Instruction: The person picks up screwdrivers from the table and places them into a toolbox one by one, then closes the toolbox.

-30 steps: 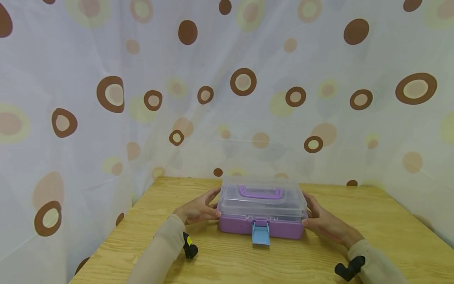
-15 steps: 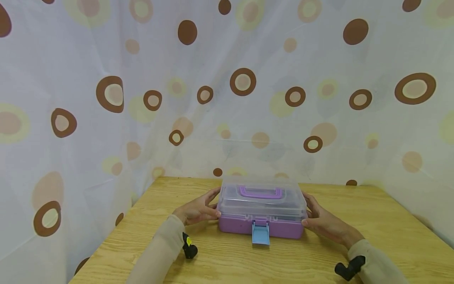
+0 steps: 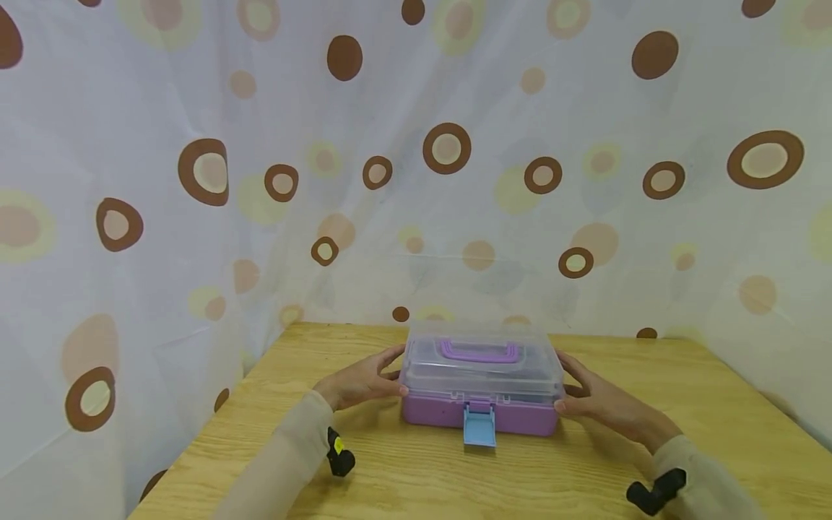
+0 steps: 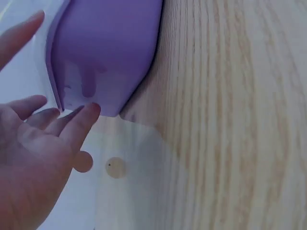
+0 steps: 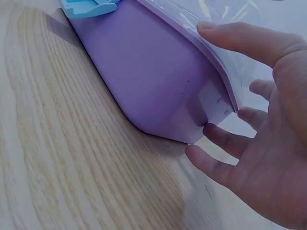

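A purple storage box (image 3: pixel 435 410) with a clear lid (image 3: pixel 481 380) sits on the wooden table. The lid is down and carries a purple handle (image 3: pixel 479 357); the light-blue latch (image 3: pixel 479 430) hangs flipped down at the front. At the box's left end is my left hand (image 3: pixel 360 380), fingers loosely spread and tips right at the end wall, as the left wrist view shows. My right hand (image 3: pixel 614 408) is at the opposite end, its thumb (image 5: pixel 235 36) over the lid's edge and its fingertips (image 5: pixel 196 153) close to the wall.
The wooden table (image 3: pixel 260 462) reaches back to a dotted curtain (image 3: pixel 481 217), which hangs behind and along both sides. A small black device is strapped on each sleeve, one at the left wrist (image 3: pixel 340 453) and one at the right (image 3: pixel 656 492).
Both wrists have shifted slightly outward, away from the box, while the fingers stay at its ends. The box stands in the same place, lid down and latch hanging.
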